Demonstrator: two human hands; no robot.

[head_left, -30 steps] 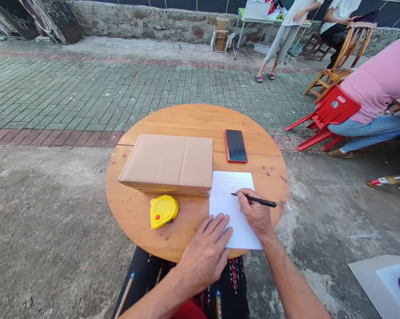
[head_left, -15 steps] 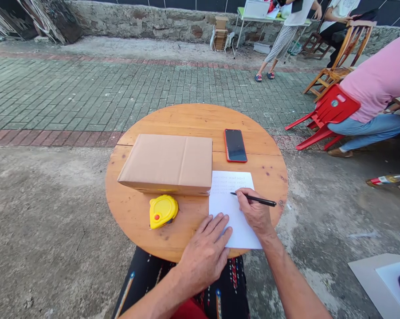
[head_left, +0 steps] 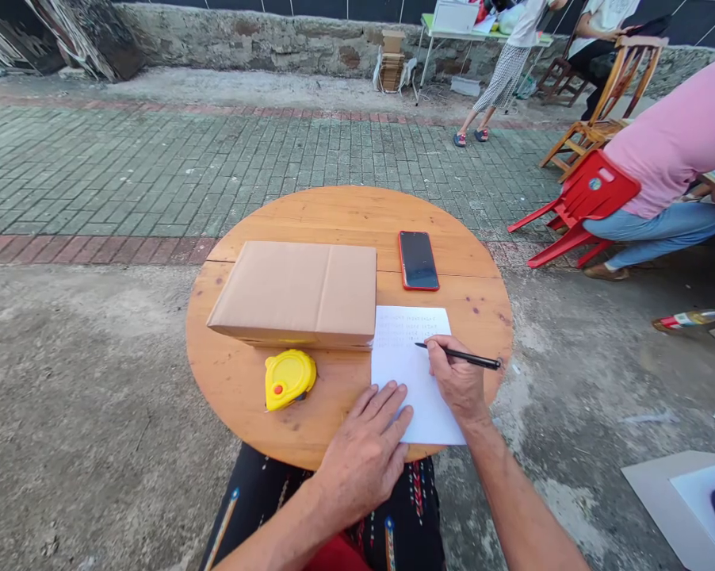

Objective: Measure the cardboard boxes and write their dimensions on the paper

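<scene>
My right hand (head_left: 457, 381) grips a black pen (head_left: 461, 357), its tip resting on a white sheet of paper (head_left: 406, 363) with several lines of faint writing at its top. My left hand (head_left: 366, 454) lies flat with fingers spread, pressing the sheet's near left corner onto the round wooden table (head_left: 346, 214). A closed brown cardboard box (head_left: 295, 293) lies to the left of the sheet. A yellow tape measure (head_left: 289, 378) sits in front of the box. A phone in a red case (head_left: 418, 259) lies screen up beyond the sheet.
A person in a pink shirt (head_left: 678, 151) sits on a red plastic chair (head_left: 583, 206) at the right. A wooden chair (head_left: 607, 103) and other people stand by a table (head_left: 470, 28) at the back. Boards lie on the ground at lower right (head_left: 684, 500).
The pen tip has shifted slightly to the right along the writing line. The view has drifted a little; a person at the back has moved.
</scene>
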